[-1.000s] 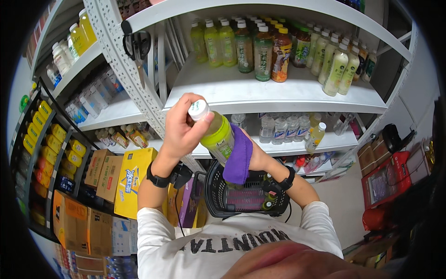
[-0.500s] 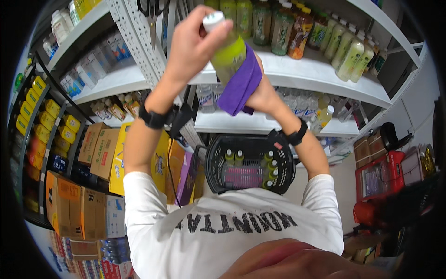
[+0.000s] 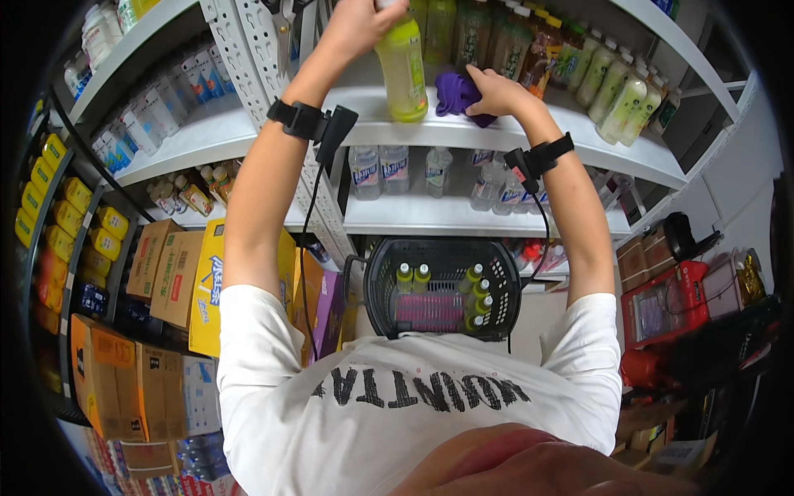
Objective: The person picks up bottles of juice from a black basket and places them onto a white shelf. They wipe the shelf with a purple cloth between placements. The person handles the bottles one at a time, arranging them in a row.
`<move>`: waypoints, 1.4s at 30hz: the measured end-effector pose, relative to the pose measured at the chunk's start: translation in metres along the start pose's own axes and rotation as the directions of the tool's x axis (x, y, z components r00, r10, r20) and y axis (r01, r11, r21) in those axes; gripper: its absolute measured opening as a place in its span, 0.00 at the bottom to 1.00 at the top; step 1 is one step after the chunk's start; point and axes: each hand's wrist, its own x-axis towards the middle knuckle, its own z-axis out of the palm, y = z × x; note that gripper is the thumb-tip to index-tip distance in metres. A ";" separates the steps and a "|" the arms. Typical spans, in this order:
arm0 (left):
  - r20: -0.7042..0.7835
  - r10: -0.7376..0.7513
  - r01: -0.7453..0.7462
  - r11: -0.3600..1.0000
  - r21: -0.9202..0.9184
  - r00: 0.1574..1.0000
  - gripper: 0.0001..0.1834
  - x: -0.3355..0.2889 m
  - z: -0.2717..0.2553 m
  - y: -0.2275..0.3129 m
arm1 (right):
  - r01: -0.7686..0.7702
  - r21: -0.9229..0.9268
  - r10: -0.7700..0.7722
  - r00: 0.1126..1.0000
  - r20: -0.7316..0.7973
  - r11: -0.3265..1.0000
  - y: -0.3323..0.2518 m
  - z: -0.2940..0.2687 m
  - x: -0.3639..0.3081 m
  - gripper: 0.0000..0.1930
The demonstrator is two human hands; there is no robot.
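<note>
Under left hand (image 3: 361,26), bottle (image 3: 404,78) (cap (image 3: 387,3) cropped)

Scissors (image 3: 284,31) hang left of left hand (image 3: 359,31); yellow carton (image 3: 207,302) below, also to left; red box (image 3: 691,274) below right hand (image 3: 503,93), to right.

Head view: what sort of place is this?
Probably a small shop or its stockroom, judging by the white metal shelves lined with bottled drinks, the cardboard boxes and the black basket.
</note>
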 end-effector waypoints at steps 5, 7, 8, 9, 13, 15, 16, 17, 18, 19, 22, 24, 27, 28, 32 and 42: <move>0.061 0.087 -0.078 0.987 -0.137 0.994 0.24 -0.003 0.005 0.011 | 0.520 0.082 -0.395 0.733 -0.553 0.850 -0.023 -0.067 0.015 0.45; 0.047 0.046 -0.037 0.984 -0.172 0.998 0.24 -0.004 0.006 -0.004 | 0.541 -0.075 -0.460 0.625 -0.630 0.838 -0.057 -0.086 0.015 0.48; 0.048 0.030 -0.020 0.978 -0.207 0.998 0.24 -0.005 0.011 -0.007 | 0.540 -0.125 -0.494 0.620 -0.609 0.832 -0.063 -0.088 0.018 0.49; 0.052 0.047 -0.034 0.974 -0.224 0.998 0.24 -0.008 0.013 -0.012 | 0.541 -0.173 -0.527 0.614 -0.587 0.823 -0.068 -0.089 0.024 0.49; -0.002 0.166 -0.163 0.965 -0.204 0.986 0.23 -0.032 0.021 -0.050 | 0.499 -0.295 -0.578 0.676 -0.457 0.815 -0.077 -0.077 0.042 0.46; 0.017 -0.030 0.033 0.973 -0.230 0.999 0.23 -0.055 0.028 -0.070 | 0.438 -0.390 -0.582 0.684 -0.439 0.810 -0.077 -0.071 0.047 0.41; -0.015 -0.042 0.039 0.988 -0.147 0.999 0.24 -0.071 0.032 -0.080 | 0.421 -0.406 -0.578 0.684 -0.444 0.811 -0.080 -0.068 0.047 0.41; 0.044 -0.094 0.095 0.995 -0.023 0.995 0.24 -0.084 0.030 -0.094 | 0.412 -0.426 -0.584 0.674 -0.452 0.805 -0.085 -0.070 0.050 0.40; 0.028 -0.070 0.068 0.996 0.059 0.997 0.25 -0.098 0.031 -0.100 | 0.381 -0.420 -0.550 0.715 -0.431 0.824 -0.089 -0.071 0.053 0.40; 0.015 -0.047 0.044 0.989 0.144 0.999 0.25 -0.110 0.031 -0.106 | 0.389 -0.460 -0.586 0.676 -0.446 0.798 -0.086 -0.068 0.065 0.41; -0.010 -0.077 0.076 0.950 0.302 0.997 0.27 -0.128 0.038 -0.109 | 0.366 -0.483 -0.580 0.691 -0.432 0.796 -0.084 -0.063 0.088 0.40; 0.018 -0.094 0.081 0.927 0.365 0.995 0.27 -0.131 0.038 -0.109 | 0.359 -0.432 -0.520 0.781 -0.347 0.827 -0.096 -0.070 0.095 0.33; 0.081 -0.200 0.147 0.892 0.427 0.977 0.29 -0.130 0.038 -0.108 | 0.270 -0.414 -0.388 0.892 -0.234 0.869 -0.116 -0.082 0.111 0.32; 0.064 -0.191 0.145 0.889 0.434 0.980 0.28 -0.132 0.040 -0.110 | 0.279 -0.437 -0.402 0.889 -0.218 0.855 -0.115 -0.081 0.126 0.32; 0.086 -0.201 0.148 0.896 0.419 0.976 0.26 -0.129 0.046 -0.104 | 0.317 -0.582 -0.524 0.821 -0.227 0.749 -0.082 -0.057 0.198 0.28; 0.066 -0.239 0.184 0.869 0.459 0.969 0.23 -0.131 0.041 -0.104 | 0.258 -0.507 -0.458 0.830 -0.319 0.822 -0.091 -0.037 0.282 0.32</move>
